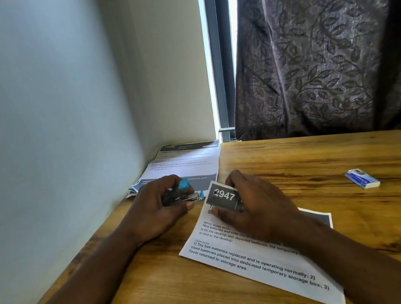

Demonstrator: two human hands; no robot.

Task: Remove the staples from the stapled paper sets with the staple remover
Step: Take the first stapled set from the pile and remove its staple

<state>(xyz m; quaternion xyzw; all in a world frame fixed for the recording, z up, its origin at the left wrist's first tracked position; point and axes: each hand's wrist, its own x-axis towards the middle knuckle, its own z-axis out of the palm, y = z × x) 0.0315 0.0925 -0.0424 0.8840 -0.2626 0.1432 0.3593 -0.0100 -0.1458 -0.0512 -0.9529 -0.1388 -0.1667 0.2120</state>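
A stapled paper set (250,257) with printed text and a dark header reading 2947 lies on the wooden table (326,158) in front of me. My right hand (258,205) presses down on its top corner, fingers curled over the header. My left hand (159,211) grips a black and blue staple remover (190,193), whose metal tip points right, just short of the paper's top left corner. The staple itself is too small to make out.
A pile of other printed sheets (185,164) lies at the back left against the wall. A small blue and white box (362,178) rests on the table to the right. A dark patterned curtain (334,38) hangs behind the table.
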